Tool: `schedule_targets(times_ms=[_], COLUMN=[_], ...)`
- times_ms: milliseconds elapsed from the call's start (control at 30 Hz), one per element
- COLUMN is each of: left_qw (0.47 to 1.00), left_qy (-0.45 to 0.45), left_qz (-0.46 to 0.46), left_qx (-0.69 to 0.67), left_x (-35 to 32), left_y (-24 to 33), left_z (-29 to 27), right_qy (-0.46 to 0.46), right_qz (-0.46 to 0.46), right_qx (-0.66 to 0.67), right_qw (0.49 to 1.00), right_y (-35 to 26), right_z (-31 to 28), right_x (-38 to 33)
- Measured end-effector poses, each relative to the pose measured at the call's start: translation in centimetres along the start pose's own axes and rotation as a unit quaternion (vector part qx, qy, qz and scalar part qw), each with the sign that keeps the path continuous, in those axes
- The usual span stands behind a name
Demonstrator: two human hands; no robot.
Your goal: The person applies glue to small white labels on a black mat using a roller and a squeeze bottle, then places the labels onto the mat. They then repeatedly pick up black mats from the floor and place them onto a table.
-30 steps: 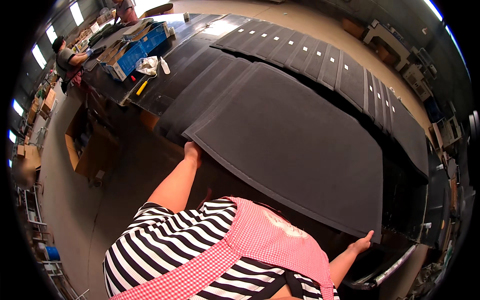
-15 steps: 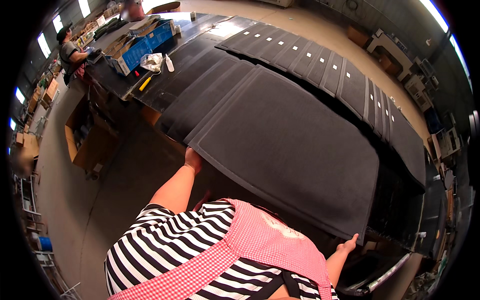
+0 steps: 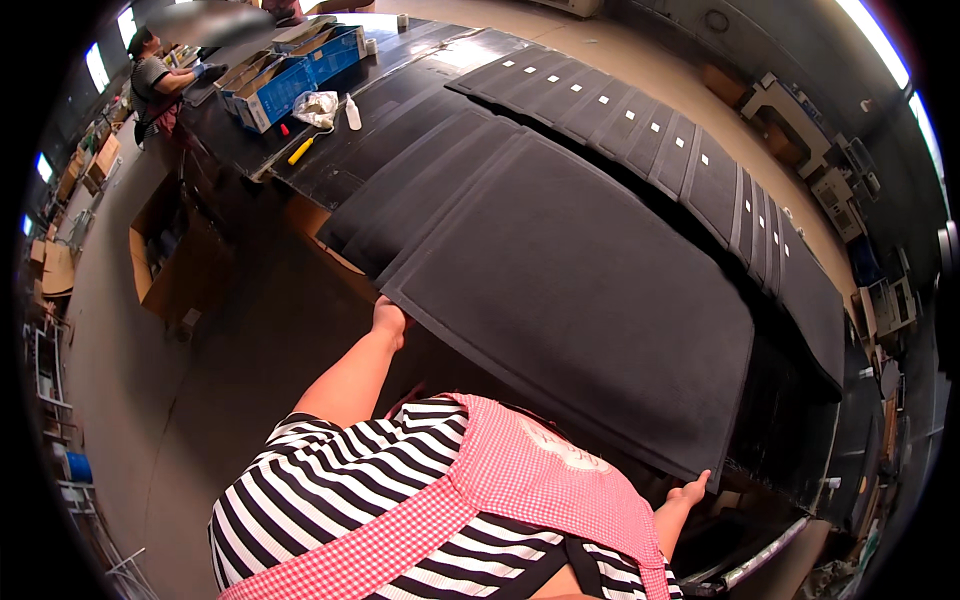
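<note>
Black mat (image 3: pixel 570 290), probably light and pliable, best held by its near corners; fingers of left hand (image 3: pixel 390 320) and right hand (image 3: pixel 689 492) clamp these, partly hidden.

Blue cardboard boxes (image 3: pixel 275 96) are sitting beside a plastic bag (image 3: pixel 316 107), a white squeeze bottle (image 3: pixel 353 115) resting alongside, a yellow-handled tool (image 3: pixel 300 151) lying nearby!

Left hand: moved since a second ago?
Yes: judged against the yellow handle, the left hand has shifted away from it, toward the picture's lower edge.
</note>
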State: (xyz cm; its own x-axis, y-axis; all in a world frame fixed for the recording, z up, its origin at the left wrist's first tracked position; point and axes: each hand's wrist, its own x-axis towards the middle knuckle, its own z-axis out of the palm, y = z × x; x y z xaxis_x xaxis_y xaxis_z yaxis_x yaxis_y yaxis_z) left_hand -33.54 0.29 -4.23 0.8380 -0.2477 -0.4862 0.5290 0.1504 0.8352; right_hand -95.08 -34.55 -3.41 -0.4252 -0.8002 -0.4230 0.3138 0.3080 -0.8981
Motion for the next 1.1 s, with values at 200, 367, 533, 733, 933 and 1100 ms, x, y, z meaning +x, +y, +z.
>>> schedule_targets(times_ms=[200,367,533,733,933,1100], left_qw=[0.971,0.985,0.988,0.973,0.963,0.981], left_qy=[0.233,0.109,0.119,0.129,0.177,0.107], left_qz=[0.031,0.048,0.091,0.125,0.138,0.12], left_qx=[0.051,-0.128,0.034,0.146,0.152,0.104], left_x=[-1.5,-5.3,-5.6,-4.3,-2.3,-0.5], left_y=[-1.4,-0.6,0.4,2.5,3.3,1.2], left_z=[-0.6,2.1,2.9,4.6,3.0,1.8], right_qy=[0.019,0.081,0.053,0.086,0.117,0.109], right_qz=[-0.009,-0.079,-0.126,-0.156,-0.187,-0.18], right_qx=[-0.027,-0.074,-0.07,-0.084,-0.106,-0.056], right_qw=[0.999,0.991,0.988,0.98,0.97,0.976], right_y=[-0.7,-1.0,-3.2,-0.9,-3.4,-0.2], right_z=[2.1,1.8,2.9,0.7,2.6,2.2], right_x=[-2.5,-0.9,-3.4,-2.3,-8.1,-8.5])
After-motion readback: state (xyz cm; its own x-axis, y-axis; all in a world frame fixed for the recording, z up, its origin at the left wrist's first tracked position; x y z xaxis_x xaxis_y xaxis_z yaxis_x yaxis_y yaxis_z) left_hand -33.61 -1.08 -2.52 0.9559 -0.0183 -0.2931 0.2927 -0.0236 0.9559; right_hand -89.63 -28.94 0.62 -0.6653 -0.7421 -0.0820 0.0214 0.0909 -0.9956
